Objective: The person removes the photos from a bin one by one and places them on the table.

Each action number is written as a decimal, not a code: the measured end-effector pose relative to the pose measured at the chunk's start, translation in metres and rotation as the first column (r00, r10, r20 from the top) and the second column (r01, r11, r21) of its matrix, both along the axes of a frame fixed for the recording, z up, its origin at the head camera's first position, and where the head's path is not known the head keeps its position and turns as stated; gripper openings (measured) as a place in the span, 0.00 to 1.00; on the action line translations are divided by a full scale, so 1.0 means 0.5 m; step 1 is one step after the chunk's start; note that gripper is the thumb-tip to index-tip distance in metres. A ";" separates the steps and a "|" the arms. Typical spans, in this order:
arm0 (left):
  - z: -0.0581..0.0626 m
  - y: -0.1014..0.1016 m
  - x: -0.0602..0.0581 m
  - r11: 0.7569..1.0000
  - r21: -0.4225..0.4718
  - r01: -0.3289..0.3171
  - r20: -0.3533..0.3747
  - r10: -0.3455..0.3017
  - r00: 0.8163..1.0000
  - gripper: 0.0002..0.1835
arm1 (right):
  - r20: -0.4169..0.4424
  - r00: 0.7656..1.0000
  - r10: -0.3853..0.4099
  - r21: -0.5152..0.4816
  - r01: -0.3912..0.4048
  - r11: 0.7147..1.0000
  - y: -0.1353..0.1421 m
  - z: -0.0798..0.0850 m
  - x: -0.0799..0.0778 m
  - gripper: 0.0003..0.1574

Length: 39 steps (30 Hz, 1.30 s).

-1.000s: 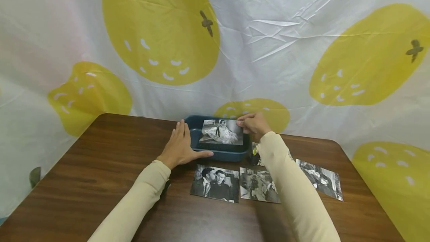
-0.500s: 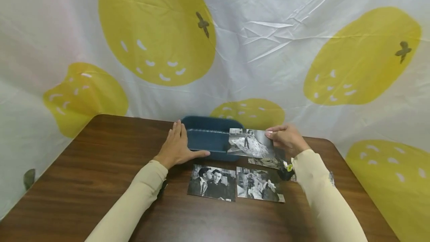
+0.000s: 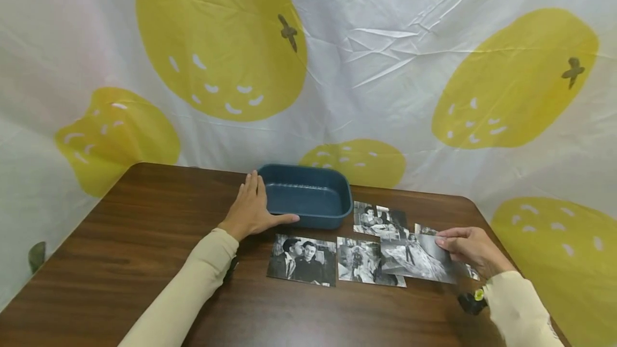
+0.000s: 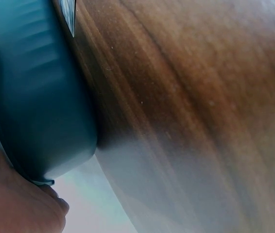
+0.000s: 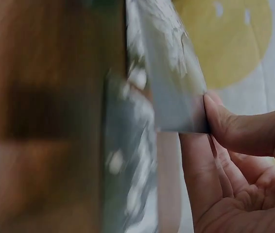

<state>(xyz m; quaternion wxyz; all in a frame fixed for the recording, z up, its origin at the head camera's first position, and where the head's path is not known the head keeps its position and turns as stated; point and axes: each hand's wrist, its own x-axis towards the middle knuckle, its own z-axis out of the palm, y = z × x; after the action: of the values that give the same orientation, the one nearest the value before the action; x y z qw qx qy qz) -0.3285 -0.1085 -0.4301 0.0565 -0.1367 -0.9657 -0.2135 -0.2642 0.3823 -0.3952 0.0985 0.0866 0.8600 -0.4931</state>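
Observation:
A blue rectangular tub (image 3: pixel 308 220) stands near the back of the table. My left hand (image 3: pixel 253 210) rests at its left front corner, fingers straight along the left end and thumb stretched along the front rim. In the left wrist view the tub's side wall (image 4: pixel 40 97) is beside that hand. Between thumb and fingers, my right hand (image 3: pixel 474 250) pinches the right edge of a black-and-white photo (image 3: pixel 416 256) of a person in a wide gown. The held photo partly covers other photos; the right wrist view also shows the thumb pressing on its corner (image 5: pixel 181 114).
Photos lie on the wooden table (image 3: pixel 144 261): one of two people (image 3: pixel 302 260), another (image 3: pixel 359 258) beside it, one (image 3: pixel 373 218) right of the tub, and one (image 3: pixel 424 229) mostly hidden at the right. A fruit-patterned cloth (image 3: pixel 366 68) hangs behind.
My right hand has carried the gown photo from above the tub rightward and toward me, over the right-hand photos. The tub's inside is uncovered. My left hand stays at the tub.

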 end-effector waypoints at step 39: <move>-0.013 -0.016 -0.003 1.000 0.015 -0.011 0.020 0.011 1.000 0.72 | -0.067 0.997 -0.027 0.207 0.040 0.978 0.070 -0.074 0.070 0.19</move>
<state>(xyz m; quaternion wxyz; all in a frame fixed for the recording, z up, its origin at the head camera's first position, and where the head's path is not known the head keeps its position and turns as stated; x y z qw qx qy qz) -0.3302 -0.1163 -0.4365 0.0493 -0.1288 -0.9653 -0.2216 -0.2293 0.4174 -0.4324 0.0532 0.0952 0.9079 -0.4047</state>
